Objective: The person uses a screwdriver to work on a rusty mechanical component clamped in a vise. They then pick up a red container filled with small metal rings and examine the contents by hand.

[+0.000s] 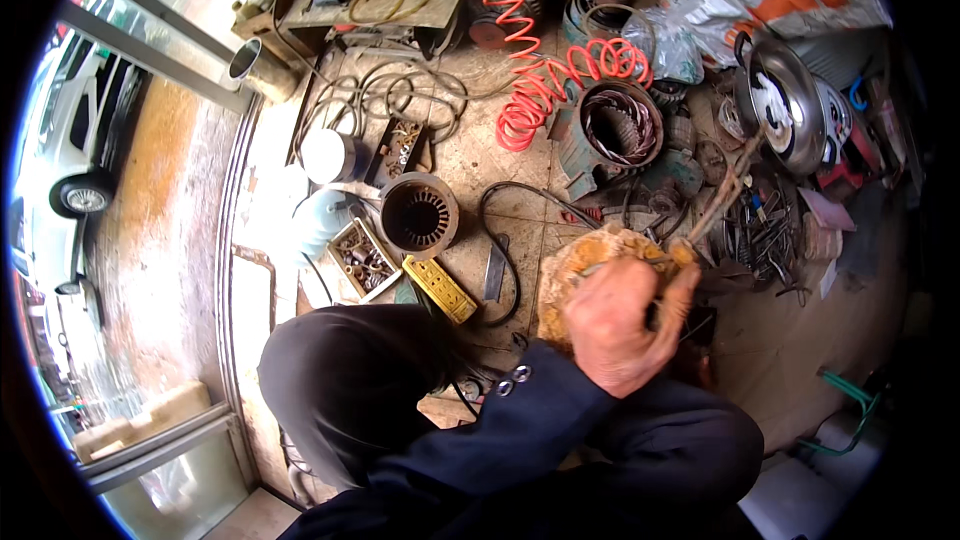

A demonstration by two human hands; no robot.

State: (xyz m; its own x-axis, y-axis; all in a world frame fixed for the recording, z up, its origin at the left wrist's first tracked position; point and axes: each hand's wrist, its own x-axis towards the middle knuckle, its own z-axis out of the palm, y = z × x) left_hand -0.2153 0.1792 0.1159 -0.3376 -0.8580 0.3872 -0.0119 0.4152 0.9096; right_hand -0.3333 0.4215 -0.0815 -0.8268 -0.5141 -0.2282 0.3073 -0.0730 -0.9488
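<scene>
The steel pan (pixel 812 110) is sitting ahead-right of the left hand (pixel 622 325); directly beneath, the crusted yellow-brown piece (pixel 568 265) could be tipping under off-centre pressure. The hand is resting half-closed, its hold hidden; the slanting rod (pixel 725 197) beyond could be snagging the pan if swung.

Bright left glare — bent edges

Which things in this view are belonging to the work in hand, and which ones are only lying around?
Seemingly in use:
left hand
rough yellow-brown piece beneath it
thin dirty rod beside it; unclear whether held

Apparently lying around:
coiled red hose
slotted metal ring
yellow oblong item
round metal pan
</scene>
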